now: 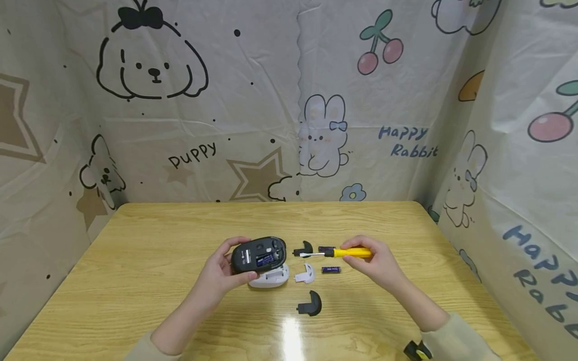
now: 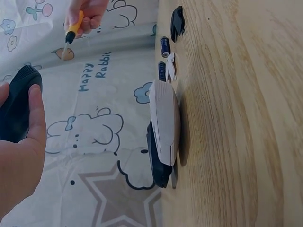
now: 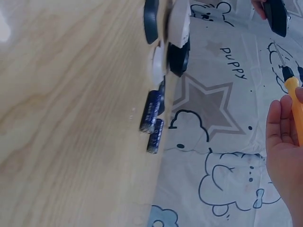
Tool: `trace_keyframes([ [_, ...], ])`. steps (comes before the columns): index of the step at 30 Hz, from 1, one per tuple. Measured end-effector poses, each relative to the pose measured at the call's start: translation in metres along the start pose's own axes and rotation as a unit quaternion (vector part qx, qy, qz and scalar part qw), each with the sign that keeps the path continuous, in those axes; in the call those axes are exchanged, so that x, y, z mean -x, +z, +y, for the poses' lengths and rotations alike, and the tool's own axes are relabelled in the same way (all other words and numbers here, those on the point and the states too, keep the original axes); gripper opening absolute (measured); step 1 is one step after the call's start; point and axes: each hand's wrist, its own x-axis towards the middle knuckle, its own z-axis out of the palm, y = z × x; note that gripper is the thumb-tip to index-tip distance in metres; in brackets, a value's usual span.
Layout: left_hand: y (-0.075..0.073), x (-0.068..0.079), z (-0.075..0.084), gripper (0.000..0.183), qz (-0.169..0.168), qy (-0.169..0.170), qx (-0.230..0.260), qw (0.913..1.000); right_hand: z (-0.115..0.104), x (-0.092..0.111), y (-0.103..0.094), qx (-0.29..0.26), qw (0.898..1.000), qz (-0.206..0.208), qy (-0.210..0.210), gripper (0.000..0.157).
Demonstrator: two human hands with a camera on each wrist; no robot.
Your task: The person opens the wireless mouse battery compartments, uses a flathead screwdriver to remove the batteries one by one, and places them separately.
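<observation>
My left hand [image 1: 220, 268] grips a black computer mouse [image 1: 244, 254], its underside facing up. A dark purple battery [image 1: 265, 259] lies in the mouse's uncovered compartment. My right hand [image 1: 372, 258] holds a screwdriver [image 1: 354, 252] by its yellow handle, its metal tip pointing left toward the mouse but apart from it. Below the held mouse, a white mouse [image 1: 271, 279] lies on the table with its compartment uncovered. Another black mouse [image 2: 157, 165] lies against the white one in the left wrist view; from the head it is mostly hidden.
On the wooden table [image 1: 217, 321] lie a black battery cover [image 1: 308, 247], a white cover [image 1: 305, 274] and a nearer black cover [image 1: 311, 304]. Two batteries, one nearer [image 1: 331, 269] and one farther [image 1: 326, 248], lie right of them. Printed cloth [image 1: 257, 115] hangs behind.
</observation>
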Motion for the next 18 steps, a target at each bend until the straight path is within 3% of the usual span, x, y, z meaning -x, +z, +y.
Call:
trace_keyframes([
  [6,-0.003,0.001,-0.002,0.075,-0.003,0.008,-0.002,1.0000,0.010,0.008,-0.005,0.001,1.000,-0.014,0.021,0.016],
  [18,-0.006,0.005,-0.003,0.075,0.005,0.011,-0.006,0.9999,0.040,0.019,-0.015,0.054,0.996,-0.033,0.061,0.018],
])
